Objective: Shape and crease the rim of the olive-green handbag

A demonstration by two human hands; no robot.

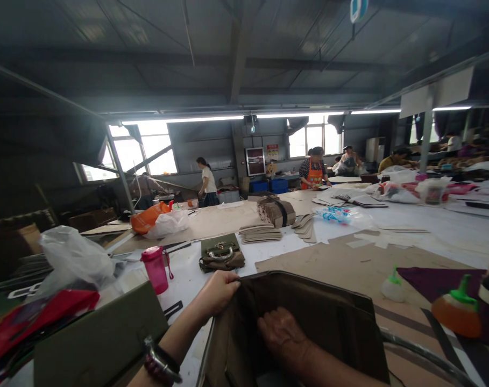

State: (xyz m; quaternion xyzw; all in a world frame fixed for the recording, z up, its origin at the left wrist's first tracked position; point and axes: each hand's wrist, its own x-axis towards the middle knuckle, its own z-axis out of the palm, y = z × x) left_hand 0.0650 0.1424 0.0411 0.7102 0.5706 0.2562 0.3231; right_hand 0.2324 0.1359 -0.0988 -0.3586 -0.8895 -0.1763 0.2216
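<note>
A dark brown-lined handbag (325, 309) stands open right in front of me. My left hand (222, 293) is closed on its upper edge at the far left corner, fingers pinching the rim. Inside the bag, my right hand (282, 333) is curled like a fist against the brown lining; its fingertips, and whatever they may hold, are hidden. To the left lies an olive green panel (99, 338) with a metal fitting at its edge. Beyond my left hand, a small olive handbag (221, 253) with a plastic-wrapped handle lies on the table.
A pink cup (155, 269) stands left of the small handbag. On the right are an orange squeeze bottle (456, 314) and a small white bottle (393, 288). Farther back lie stacked beige pieces (260, 233) and a strapped bundle (273, 211). Several people work across the room.
</note>
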